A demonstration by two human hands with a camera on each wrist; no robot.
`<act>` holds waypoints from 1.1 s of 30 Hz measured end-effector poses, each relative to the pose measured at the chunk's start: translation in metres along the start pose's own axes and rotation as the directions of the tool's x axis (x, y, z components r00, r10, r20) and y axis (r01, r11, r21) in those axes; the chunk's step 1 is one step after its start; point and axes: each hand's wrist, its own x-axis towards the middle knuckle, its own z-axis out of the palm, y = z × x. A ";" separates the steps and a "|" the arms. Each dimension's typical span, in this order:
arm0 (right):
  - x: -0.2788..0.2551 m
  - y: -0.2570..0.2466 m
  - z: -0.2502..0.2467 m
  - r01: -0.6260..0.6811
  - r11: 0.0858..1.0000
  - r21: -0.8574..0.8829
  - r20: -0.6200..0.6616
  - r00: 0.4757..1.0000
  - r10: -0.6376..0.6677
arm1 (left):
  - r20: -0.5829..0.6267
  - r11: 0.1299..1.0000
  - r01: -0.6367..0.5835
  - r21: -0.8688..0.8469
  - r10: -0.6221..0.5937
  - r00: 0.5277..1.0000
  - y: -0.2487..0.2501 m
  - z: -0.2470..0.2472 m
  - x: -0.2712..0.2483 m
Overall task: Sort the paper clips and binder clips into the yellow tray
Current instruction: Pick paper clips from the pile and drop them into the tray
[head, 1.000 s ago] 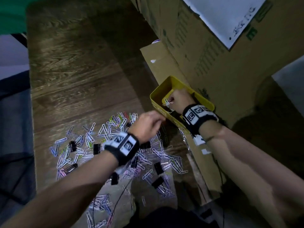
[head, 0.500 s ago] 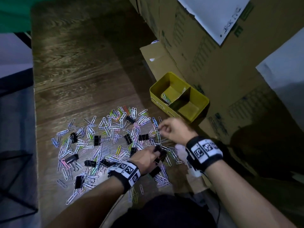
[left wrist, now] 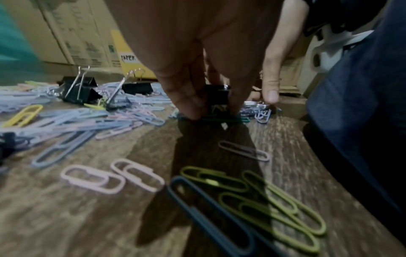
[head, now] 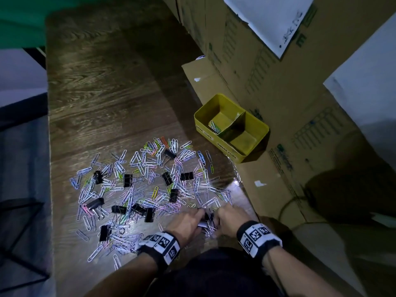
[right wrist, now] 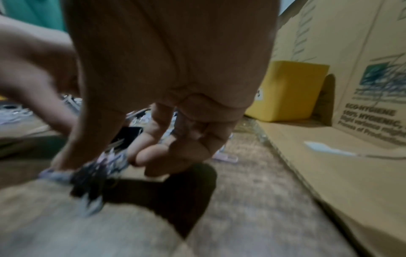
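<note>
Near edge of table [head: 102, 86]: left hand [head: 188, 224] pinches a black binder clip [left wrist: 218, 94] between fingertips and thumb. Right hand [head: 230, 220], just beside it, fingers curled round a small bunch of paper clips [right wrist: 105, 165]. Main scatter of clips [head: 145, 181] lies ahead and left. Yellow tray [head: 262, 127] sits forward-right, well apart, long axis diagonal. Right hand nearer; far compartment holds few paper clips, near one looks empty.

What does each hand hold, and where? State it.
Left hand pinches a black metal binder clip by its sides. Right hand grips a bunch of paper clips.
</note>
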 end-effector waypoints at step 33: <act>0.015 0.011 0.010 0.018 0.980 0.198 -0.354 0.934 0.054 | -0.087 0.992 0.046 0.115 -0.036 0.996 0.015 -0.011 0.014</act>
